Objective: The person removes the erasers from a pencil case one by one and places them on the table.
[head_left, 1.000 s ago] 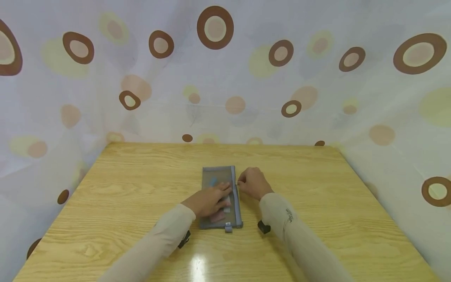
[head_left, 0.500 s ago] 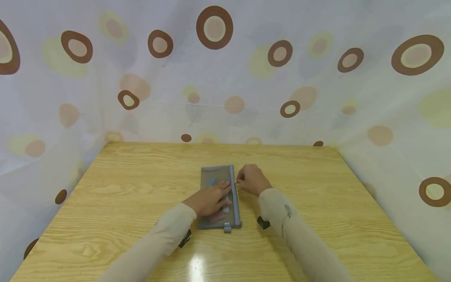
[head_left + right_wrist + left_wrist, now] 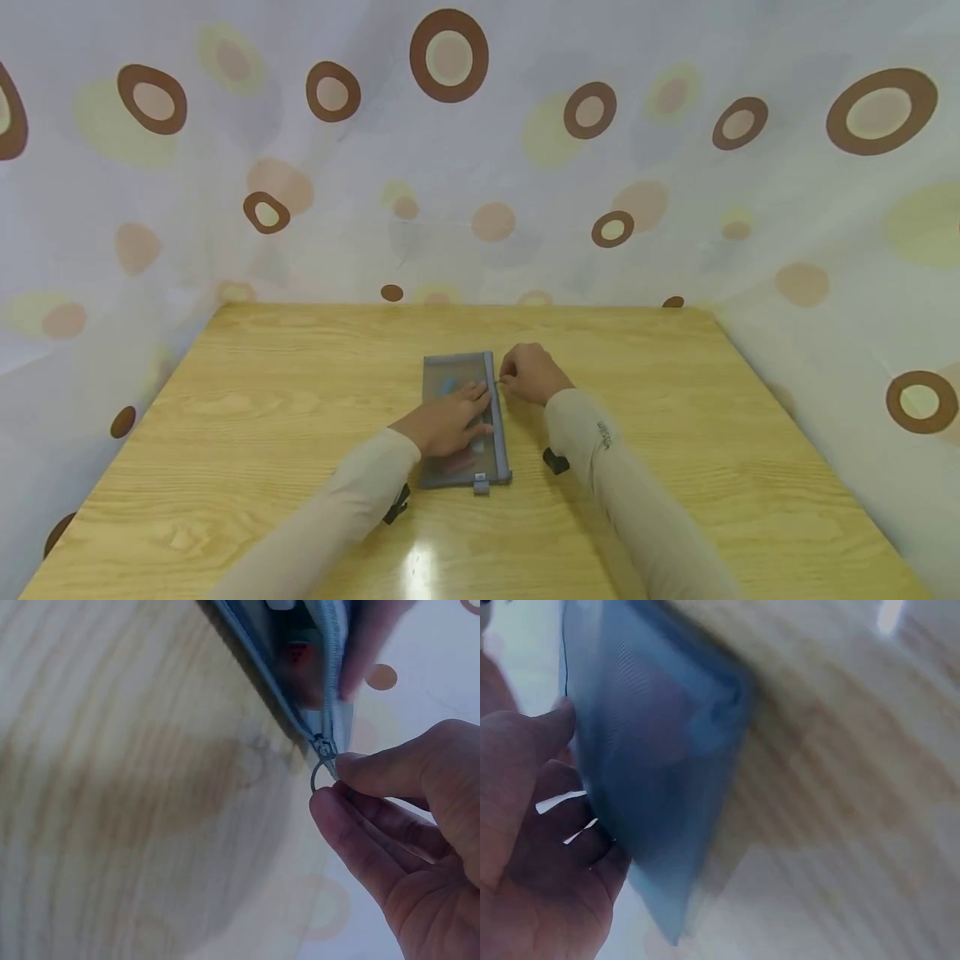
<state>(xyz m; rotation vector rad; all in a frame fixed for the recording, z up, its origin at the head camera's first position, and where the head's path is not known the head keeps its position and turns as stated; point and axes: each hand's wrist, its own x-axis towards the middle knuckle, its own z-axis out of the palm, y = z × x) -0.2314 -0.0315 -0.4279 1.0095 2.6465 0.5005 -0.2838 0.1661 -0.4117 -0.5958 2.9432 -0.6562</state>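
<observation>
A grey-blue mesh zipper pouch (image 3: 459,475) lies on the table, with small light, pinkish and blue items showing faintly through its mesh. Spread fingers of my left hand (image 3: 446,423) rest on top of it, near the zipped edge. At that edge, my right hand (image 3: 538,375) pinches the ring of the zipper pull (image 3: 322,774) between thumb and fingers. The right wrist view shows the zipper parted behind the slider, with a dark green and red item (image 3: 298,652) inside. In the left wrist view, blur hides how the fingertips meet the pouch.
The wooden table (image 3: 300,358) extends around the pouch on all sides. A white sheet (image 3: 465,167) with brown, peach and yellow circles hangs behind and along both sides. Dark wrist straps (image 3: 556,461) show below the sleeves.
My right hand has slid a little farther away along the pouch's right edge with the zipper pull. My left hand stays nearly in place on the pouch. The head view has shifted slightly.
</observation>
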